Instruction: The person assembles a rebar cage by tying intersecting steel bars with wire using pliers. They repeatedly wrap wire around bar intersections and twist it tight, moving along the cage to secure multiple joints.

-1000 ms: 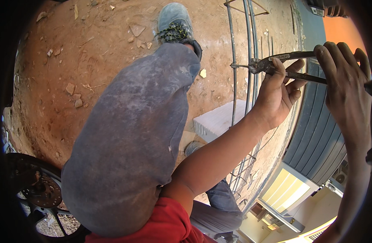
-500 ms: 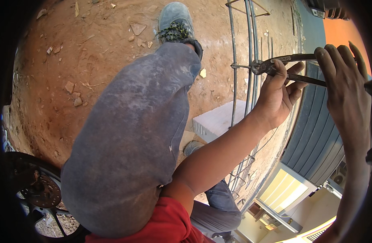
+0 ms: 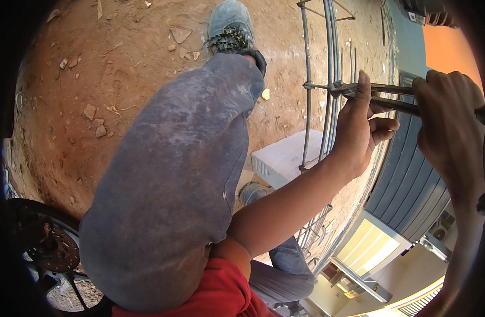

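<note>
Step in hand looks like tying/twisting at a joint of the long grey steel rebar cage [image 3: 327, 63]: the dark metal long-handled pincers [image 3: 358, 90] have their head right at the spot where a short cross bar meets the upright bars, near the top of the frame. Left hand [image 3: 361, 129] sits at the cage beside the pincer head, index finger stretched straight up across the tool, other fingers curled in, w/ thumb side hidden; can't tell if it pinches wire. Right hand [image 3: 451, 132] is wrapped over the two handles further out, fingers pressed together and closed round them. Tie wire itself too small to make out. Cage runs on down past a pale grey concrete block [image 3: 287, 158] lying on the reddish dirt ground [image 3: 121, 68]; person's grey-trousered knee [image 3: 173, 174] and grey shoe [image 3: 229, 26] fill the middle. Judging by the pose, next move prob. calls for firm squeeze on handles + steady hold at the joint so the bars don't shift.
</note>
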`<state>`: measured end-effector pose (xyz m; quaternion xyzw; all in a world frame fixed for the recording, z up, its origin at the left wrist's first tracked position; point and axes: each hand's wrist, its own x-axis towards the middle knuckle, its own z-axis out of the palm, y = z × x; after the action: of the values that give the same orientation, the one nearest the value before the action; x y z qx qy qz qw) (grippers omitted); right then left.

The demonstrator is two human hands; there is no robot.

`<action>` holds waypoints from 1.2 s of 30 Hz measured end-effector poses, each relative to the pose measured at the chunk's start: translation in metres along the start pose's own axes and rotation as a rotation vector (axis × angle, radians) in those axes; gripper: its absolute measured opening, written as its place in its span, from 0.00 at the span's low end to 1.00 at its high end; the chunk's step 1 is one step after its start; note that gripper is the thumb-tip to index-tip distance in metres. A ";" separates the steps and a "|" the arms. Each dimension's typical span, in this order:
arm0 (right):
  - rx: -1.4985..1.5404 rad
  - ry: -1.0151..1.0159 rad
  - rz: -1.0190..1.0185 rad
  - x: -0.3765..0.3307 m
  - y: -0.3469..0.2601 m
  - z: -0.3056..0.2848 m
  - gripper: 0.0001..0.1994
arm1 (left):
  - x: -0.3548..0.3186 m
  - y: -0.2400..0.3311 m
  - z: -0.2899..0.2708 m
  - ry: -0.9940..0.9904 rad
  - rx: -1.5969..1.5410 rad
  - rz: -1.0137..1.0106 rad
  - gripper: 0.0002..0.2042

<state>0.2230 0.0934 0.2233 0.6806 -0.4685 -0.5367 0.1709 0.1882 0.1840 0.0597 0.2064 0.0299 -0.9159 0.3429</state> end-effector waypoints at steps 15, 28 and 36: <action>0.411 -0.296 0.313 -0.029 -0.006 0.041 0.10 | -0.019 0.004 -0.024 0.015 0.032 0.002 0.11; 0.800 -0.184 0.394 -0.072 -0.038 0.125 0.13 | -0.024 0.001 -0.023 0.028 0.024 0.000 0.12; 0.898 -0.331 0.358 -0.080 -0.033 0.094 0.12 | -0.018 0.001 -0.025 0.032 0.029 0.011 0.13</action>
<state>0.1556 0.2006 0.2104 0.5019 -0.7830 -0.3452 -0.1258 0.2104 0.1994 0.0438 0.2262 0.0209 -0.9110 0.3442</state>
